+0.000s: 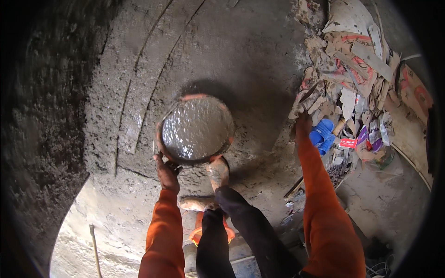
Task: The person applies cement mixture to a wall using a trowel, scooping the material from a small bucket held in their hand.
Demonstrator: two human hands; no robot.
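A round, orange-rimmed bucket (192, 97) full of wet grey mortar (197, 129) stands just in front of my feet. My left hand (168, 175) grips its near-left rim, the fingers curled at the edge. Far out to the right, my right hand (303, 126) reaches to the edge of a heap of torn paper sacks (357, 60). Its fingers look closed, and their tips are mostly hidden. A dark, narrow, blade-like piece (309, 92) lies just beyond them; whether the hand holds it is unclear.
Blue sandals (321, 135) and a small red packet (347, 143) lie by the sacks. Long grooves run through the rough, wet floor (139, 55) at the left. My bare feet (218, 173) are close to the bucket. Behind them is another orange container (198, 229); a stick (95, 250) lies lower left.
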